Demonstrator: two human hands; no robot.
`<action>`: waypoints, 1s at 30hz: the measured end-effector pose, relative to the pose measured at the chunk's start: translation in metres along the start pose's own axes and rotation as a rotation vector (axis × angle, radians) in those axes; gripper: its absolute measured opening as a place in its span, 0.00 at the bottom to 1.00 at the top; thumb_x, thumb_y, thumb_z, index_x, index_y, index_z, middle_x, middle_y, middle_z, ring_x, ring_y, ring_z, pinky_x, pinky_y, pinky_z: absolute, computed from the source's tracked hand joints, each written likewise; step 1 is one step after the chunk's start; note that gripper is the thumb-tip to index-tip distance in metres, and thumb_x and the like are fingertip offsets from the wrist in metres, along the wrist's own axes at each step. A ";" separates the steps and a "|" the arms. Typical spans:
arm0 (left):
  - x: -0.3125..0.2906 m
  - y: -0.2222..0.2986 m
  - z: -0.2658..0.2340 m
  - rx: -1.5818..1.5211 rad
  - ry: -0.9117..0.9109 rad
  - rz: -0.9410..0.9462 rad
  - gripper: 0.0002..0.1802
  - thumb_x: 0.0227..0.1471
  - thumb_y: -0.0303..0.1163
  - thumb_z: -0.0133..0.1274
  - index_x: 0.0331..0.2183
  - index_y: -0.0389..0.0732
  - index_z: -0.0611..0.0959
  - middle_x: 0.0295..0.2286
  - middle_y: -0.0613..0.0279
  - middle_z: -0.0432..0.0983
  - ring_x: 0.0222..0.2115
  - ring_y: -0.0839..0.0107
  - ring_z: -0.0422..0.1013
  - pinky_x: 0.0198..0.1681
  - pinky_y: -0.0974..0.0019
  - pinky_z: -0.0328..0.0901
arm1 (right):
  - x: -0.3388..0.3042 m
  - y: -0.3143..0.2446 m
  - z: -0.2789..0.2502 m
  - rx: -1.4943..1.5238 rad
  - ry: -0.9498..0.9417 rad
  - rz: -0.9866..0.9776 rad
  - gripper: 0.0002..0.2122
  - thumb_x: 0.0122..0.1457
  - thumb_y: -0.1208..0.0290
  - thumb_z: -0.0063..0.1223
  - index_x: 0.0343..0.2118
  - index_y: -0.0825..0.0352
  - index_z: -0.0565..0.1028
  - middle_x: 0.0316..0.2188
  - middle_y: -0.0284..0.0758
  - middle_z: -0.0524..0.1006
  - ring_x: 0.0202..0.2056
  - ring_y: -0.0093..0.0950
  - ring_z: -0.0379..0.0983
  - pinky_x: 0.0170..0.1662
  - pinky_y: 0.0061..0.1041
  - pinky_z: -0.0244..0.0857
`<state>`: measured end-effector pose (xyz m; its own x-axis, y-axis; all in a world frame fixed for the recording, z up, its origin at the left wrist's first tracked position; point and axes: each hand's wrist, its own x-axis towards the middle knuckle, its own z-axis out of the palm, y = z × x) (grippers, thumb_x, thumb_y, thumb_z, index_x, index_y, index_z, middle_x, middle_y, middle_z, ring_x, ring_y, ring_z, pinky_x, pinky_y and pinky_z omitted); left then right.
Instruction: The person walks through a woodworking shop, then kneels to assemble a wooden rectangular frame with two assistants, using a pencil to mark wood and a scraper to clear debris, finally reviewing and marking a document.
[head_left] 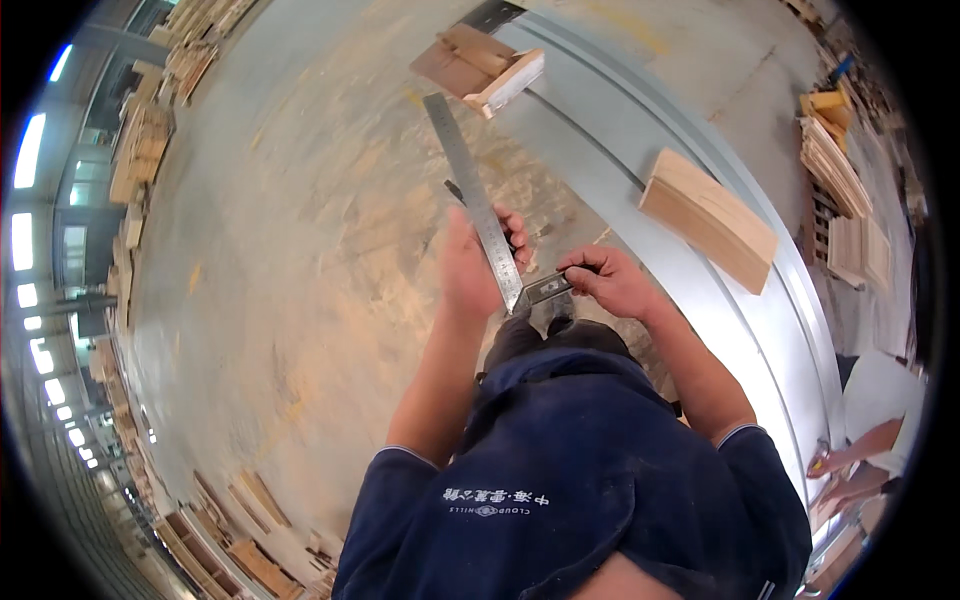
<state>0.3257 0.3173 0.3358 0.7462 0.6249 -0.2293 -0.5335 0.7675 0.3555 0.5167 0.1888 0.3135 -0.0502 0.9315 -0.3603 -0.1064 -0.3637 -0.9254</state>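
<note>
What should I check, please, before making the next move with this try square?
1. Right hand gripping the try square by its stock: ok.
2. Left hand free: not ok; it is curled around a slim dark object.
3. Kind of slim dark object: cannot tell; partly hidden.
4. Try square against the wooden block: not ok; held apart.
5. Wooden block lying on the metal table: ok.
6. Co-worker's hand clear of that block: ok.
</note>
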 end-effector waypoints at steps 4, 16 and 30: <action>0.017 0.005 0.017 0.100 -0.019 -0.056 0.22 0.67 0.48 0.38 0.48 0.41 0.75 0.38 0.62 0.73 0.36 0.66 0.66 0.39 0.62 0.62 | -0.018 0.008 -0.007 0.197 0.115 -0.086 0.08 0.65 0.74 0.50 0.44 0.68 0.78 0.31 0.28 0.77 0.32 0.17 0.72 0.38 0.19 0.69; 0.039 0.031 -0.029 -0.062 -0.185 -0.249 0.16 0.65 0.39 0.45 0.51 0.45 0.74 0.37 0.66 0.74 0.34 0.70 0.68 0.37 0.65 0.65 | -0.052 0.025 0.020 0.273 0.509 -0.214 0.07 0.65 0.73 0.51 0.42 0.69 0.78 0.31 0.29 0.78 0.32 0.18 0.73 0.38 0.19 0.69; 0.012 0.012 -0.053 0.313 0.121 -0.541 0.20 0.61 0.54 0.49 0.30 0.47 0.72 0.23 0.66 0.65 0.25 0.67 0.62 0.30 0.63 0.60 | -0.032 0.045 0.080 -0.149 0.463 0.016 0.13 0.62 0.62 0.51 0.42 0.64 0.80 0.34 0.38 0.80 0.35 0.30 0.77 0.43 0.28 0.70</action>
<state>0.3072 0.3411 0.2891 0.8177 0.1866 -0.5445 0.0611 0.9125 0.4045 0.4340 0.1421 0.2929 0.3996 0.8439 -0.3579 0.0358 -0.4045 -0.9138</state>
